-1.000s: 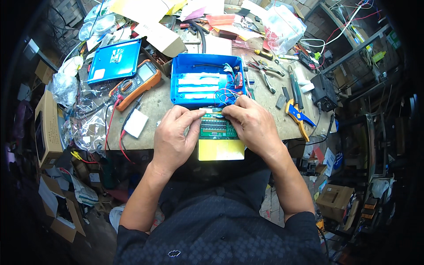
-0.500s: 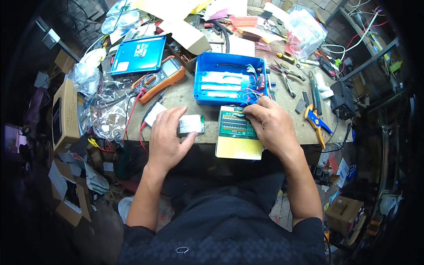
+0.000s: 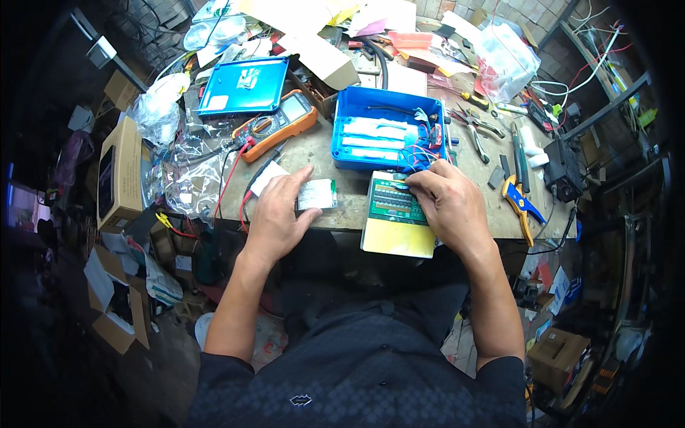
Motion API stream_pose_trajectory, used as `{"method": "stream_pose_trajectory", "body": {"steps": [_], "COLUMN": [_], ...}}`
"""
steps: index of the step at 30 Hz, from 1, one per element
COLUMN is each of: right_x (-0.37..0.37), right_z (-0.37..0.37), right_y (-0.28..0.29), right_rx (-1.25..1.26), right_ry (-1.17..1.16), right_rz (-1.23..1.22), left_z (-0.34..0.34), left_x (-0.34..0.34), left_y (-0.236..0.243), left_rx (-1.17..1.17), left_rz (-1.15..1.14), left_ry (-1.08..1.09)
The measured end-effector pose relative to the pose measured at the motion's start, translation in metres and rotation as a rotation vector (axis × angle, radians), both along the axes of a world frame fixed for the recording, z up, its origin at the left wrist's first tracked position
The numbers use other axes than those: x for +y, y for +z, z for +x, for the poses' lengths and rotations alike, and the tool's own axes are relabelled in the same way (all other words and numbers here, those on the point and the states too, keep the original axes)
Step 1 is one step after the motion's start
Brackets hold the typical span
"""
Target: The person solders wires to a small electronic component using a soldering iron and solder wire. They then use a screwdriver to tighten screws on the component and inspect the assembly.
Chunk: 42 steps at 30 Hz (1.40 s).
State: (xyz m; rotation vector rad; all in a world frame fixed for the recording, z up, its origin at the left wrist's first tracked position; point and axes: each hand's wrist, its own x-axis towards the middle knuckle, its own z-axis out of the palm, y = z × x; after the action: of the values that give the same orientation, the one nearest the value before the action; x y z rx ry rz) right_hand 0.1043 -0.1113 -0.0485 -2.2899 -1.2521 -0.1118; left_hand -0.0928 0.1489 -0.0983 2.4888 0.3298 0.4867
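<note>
My left hand (image 3: 280,212) has thumb and fingers spread around the left end of a small white-labelled module (image 3: 316,195) with a green edge at the table's front. Whether it touches the module is hard to tell. My right hand (image 3: 454,205) is closed in a pinch at the upper right edge of a green circuit board (image 3: 389,202). The fingertips hide whether a wire end is between them. Beneath the board a yellow slab (image 3: 398,237) juts past the table edge. Behind it stands an open blue box (image 3: 354,161) holding white-wrapped blocks and red, blue and white wires.
An orange multimeter (image 3: 305,123) with red and black leads lies left of the box, below a blue lid (image 3: 244,85). Pliers (image 3: 479,146), a blue-and-yellow wire stripper (image 3: 523,207) and a black adapter (image 3: 564,170) lie to the right. Clear plastic bags (image 3: 189,187) crowd the left.
The view has shifted, so the bench appears farther right. My right hand stays pinched at the board's edge; the left stays spread by the white-labelled module, which looks slightly more tilted.
</note>
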Motion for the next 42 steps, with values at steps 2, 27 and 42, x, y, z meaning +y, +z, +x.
{"method": "stream_pose_trajectory", "body": {"steps": [2,27,42], "right_x": [0.002,0.001,-0.001], "right_z": [-0.002,-0.005,-0.002], "right_y": [0.001,-0.001,-0.011], "right_rx": [-0.009,0.003,0.014], "right_ry": [-0.006,-0.029,-0.037], "right_rz": [-0.002,0.046,0.071], "left_z": [-0.001,-0.058,-0.049], "left_x": [-0.003,-0.026,-0.042], "left_y": [0.001,-0.017,-0.021], "left_rx": [-0.012,-0.232,-0.247], "left_rz": [0.063,-0.122,-0.23], "left_ry": [-0.012,0.247,0.145]}}
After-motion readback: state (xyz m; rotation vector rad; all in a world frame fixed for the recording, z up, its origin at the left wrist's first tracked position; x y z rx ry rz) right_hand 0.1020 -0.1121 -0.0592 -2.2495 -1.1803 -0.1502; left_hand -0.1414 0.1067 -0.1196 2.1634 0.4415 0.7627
